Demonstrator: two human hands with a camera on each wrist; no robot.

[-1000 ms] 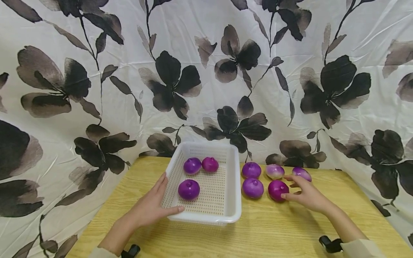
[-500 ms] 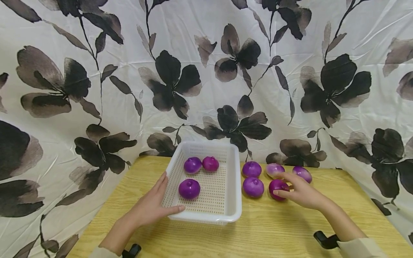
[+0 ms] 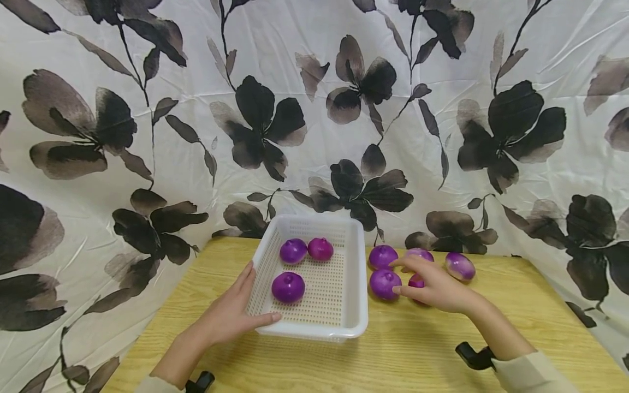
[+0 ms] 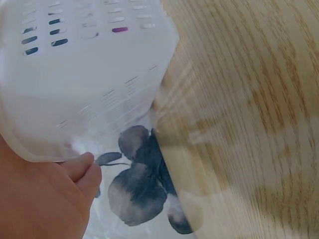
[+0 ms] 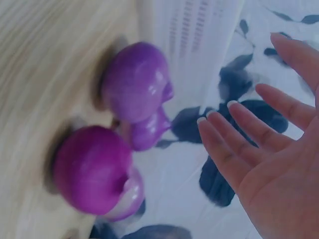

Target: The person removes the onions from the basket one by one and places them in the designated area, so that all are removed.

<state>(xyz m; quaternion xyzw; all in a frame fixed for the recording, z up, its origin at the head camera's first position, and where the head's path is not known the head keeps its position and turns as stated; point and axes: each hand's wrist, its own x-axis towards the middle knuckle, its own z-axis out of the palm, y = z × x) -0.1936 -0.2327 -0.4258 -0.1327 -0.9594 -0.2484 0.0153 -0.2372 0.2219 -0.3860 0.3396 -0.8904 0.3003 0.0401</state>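
My left hand (image 3: 233, 311) grips the near left corner of a white perforated plastic basket (image 3: 356, 273), thumb over its rim and fingers along the outer side. Three purple onions lie inside, one of them a dark purple onion (image 3: 288, 287) near the front. My right hand (image 3: 437, 286) hovers over the onions right of the basket, fingers spread and holding nothing. Its thumb tip overlaps a lighter purple onion (image 3: 385, 284). Below the palm a magenta onion (image 5: 92, 169) is partly hidden in the head view. A pale purple-white onion (image 3: 420, 254) sits behind the fingers.
Another purple onion (image 3: 383, 256) stands at the back beside the basket. A purple-white onion (image 3: 460, 267) lies to the right of the hand. All rest on a wooden table (image 3: 393, 355). Floral cloth (image 3: 304, 158) hangs behind and at the sides.
My right hand has moved left, from beside the magenta onion to over it and toward the lighter purple onion. The left hand and basket stay in place.
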